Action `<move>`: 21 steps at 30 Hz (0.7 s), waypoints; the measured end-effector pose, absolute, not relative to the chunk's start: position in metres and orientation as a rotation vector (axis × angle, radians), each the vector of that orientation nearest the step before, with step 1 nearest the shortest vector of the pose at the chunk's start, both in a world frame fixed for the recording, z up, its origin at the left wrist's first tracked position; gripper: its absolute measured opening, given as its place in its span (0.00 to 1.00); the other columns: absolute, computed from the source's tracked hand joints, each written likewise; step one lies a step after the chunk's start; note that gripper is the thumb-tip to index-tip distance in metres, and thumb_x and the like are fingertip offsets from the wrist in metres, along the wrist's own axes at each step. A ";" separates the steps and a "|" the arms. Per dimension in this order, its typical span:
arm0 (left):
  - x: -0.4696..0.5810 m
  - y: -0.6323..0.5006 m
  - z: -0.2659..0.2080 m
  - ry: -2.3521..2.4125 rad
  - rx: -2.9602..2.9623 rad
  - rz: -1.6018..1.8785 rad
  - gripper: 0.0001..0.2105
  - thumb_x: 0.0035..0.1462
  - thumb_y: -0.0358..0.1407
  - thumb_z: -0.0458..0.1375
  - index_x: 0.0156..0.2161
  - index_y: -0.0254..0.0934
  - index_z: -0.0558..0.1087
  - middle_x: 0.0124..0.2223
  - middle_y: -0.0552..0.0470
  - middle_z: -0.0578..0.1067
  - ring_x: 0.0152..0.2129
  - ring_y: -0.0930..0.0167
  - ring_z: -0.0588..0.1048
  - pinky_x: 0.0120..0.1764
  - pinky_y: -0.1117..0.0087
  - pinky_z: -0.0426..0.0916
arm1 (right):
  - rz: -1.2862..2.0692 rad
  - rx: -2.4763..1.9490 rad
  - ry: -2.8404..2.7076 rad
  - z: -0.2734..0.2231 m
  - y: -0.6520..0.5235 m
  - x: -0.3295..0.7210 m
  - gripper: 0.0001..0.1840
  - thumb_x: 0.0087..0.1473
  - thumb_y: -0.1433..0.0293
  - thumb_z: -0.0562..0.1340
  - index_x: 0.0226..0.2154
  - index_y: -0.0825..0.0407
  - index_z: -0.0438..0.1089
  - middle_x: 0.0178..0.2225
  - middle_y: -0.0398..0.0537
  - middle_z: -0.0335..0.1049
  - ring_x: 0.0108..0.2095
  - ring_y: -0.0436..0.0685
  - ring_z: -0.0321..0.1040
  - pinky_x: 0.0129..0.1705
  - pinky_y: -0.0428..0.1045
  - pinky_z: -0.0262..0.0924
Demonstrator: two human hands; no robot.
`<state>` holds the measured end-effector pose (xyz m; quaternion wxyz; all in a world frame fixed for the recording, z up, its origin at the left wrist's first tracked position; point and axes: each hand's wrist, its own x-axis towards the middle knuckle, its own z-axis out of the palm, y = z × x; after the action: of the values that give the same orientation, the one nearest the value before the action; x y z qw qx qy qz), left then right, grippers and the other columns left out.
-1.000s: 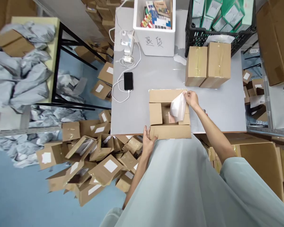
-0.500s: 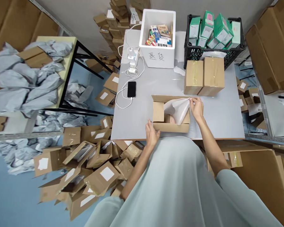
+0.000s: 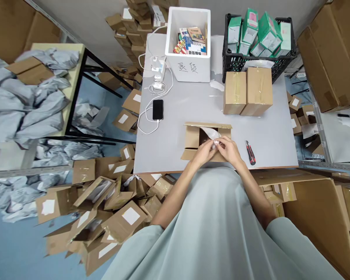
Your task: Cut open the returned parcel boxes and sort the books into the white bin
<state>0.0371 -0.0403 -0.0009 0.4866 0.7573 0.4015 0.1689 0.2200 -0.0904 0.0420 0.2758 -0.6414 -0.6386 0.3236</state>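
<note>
An open cardboard box (image 3: 192, 137) lies near the table's front edge, its flaps folded outward. Out of it rises a thin white sheet or bag (image 3: 210, 133), pinched at its near end between both hands above the box's front right part. My left hand (image 3: 204, 152) has its fingertips closed on this white material. Meeting it from the right, my right hand (image 3: 228, 150) is also closed on the material, fingertip to fingertip. What lies in the box is mostly hidden by the hands. To the right of my right hand lies a red and black utility knife (image 3: 250, 153).
Two taped cartons (image 3: 259, 91) stand before a black crate (image 3: 233, 64) of green boxes. A white foam box (image 3: 192, 70) holds books. A phone (image 3: 158, 109) with a white cable lies at left. Many cartons (image 3: 125, 217) crowd the floor beside the grey table (image 3: 181, 101).
My left hand has left the box's front left corner and joined my right hand at the white material. My right hand has moved left and nearer. The utility knife has come into view.
</note>
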 end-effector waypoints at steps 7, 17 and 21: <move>0.026 -0.020 -0.029 0.948 1.762 0.317 0.20 0.72 0.45 0.51 0.47 0.33 0.82 0.39 0.47 0.83 0.36 0.63 0.78 0.44 0.65 0.75 | 0.901 -1.705 -2.088 0.008 -0.083 0.233 0.30 0.62 0.69 0.68 0.66 0.52 0.73 0.73 0.65 0.65 0.73 0.74 0.63 0.73 0.68 0.62; 0.029 -0.026 -0.041 1.185 1.951 0.205 0.13 0.71 0.40 0.56 0.44 0.35 0.81 0.47 0.34 0.82 0.55 0.49 0.78 0.69 0.43 0.63 | 0.634 -1.606 -2.646 -0.004 -0.054 0.224 0.19 0.72 0.68 0.57 0.52 0.60 0.80 0.53 0.70 0.81 0.66 0.74 0.70 0.75 0.69 0.58; 0.013 -0.038 -0.021 1.290 2.022 0.213 0.18 0.74 0.46 0.56 0.56 0.36 0.79 0.62 0.31 0.78 0.69 0.42 0.67 0.74 0.34 0.52 | 0.451 -1.525 -2.592 0.015 -0.069 0.236 0.15 0.70 0.66 0.60 0.51 0.53 0.79 0.48 0.63 0.80 0.57 0.73 0.72 0.79 0.71 0.51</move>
<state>0.0129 -0.0377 -0.0215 0.3588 0.7838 0.5000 0.0824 0.2363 -0.0687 0.0151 0.0504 -0.5008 -0.8513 0.1483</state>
